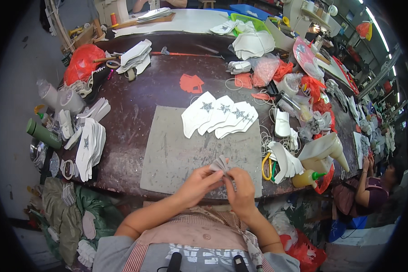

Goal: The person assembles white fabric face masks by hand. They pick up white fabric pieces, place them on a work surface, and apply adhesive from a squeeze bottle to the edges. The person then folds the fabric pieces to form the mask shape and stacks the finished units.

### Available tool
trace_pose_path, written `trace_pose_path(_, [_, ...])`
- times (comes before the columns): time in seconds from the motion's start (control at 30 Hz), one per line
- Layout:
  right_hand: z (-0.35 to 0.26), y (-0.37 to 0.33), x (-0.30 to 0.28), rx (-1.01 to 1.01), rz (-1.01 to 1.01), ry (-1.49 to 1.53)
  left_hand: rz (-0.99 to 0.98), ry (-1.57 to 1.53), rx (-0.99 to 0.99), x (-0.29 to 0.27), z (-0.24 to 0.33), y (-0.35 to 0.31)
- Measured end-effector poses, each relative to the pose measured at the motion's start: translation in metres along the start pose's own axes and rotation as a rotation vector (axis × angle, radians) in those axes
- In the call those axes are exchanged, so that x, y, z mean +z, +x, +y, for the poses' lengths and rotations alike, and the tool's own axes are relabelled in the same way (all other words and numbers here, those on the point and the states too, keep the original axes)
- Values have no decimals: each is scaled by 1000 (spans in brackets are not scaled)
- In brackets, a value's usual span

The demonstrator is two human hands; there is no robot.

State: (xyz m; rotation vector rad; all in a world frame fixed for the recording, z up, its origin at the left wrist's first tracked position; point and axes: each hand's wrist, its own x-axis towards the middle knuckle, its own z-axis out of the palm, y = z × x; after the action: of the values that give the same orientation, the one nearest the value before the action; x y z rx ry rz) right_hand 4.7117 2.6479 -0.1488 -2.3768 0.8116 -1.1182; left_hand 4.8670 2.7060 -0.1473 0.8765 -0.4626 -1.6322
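Observation:
Close to the front edge of the grey board, my two hands meet over a small fanned bunch of thin grey pieces. My left hand pinches the bunch from the left. From the right, the fingers of my right hand press on the same bunch, hiding its lower part. Beyond my hands, several white cut shoe pieces with glittery silver stars lie overlapping on the board. A red flat template-like piece rests on the dark table just past them.
Stacks of white pieces and a green bottle stand at the left. To the right are yellow-handled scissors, a green-tipped squeeze bottle, a whitish plastic container and plastic bags. Another person sits at far right.

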Motion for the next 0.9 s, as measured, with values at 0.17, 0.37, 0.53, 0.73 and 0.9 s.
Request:
trace_pose_path(0.17, [51,37,-39,609,-187,624,73,1053,364,-44,70,47])
trace_pose_path(0.37, [116,32,-46,456,-282,4,684,1699,487,-133,98,172])
trace_pose_path(0.53, [112,6,-17,210,25,-279,742,1561,764,-137,87,164])
trace_pose_path(0.73, [105,-3,-8,29,53,-596,-40,820,367,-90,161,64])
trace_pose_path(0.9, [105,2,-1,-48,25,-556,-456,1576,184,-71,121,12])
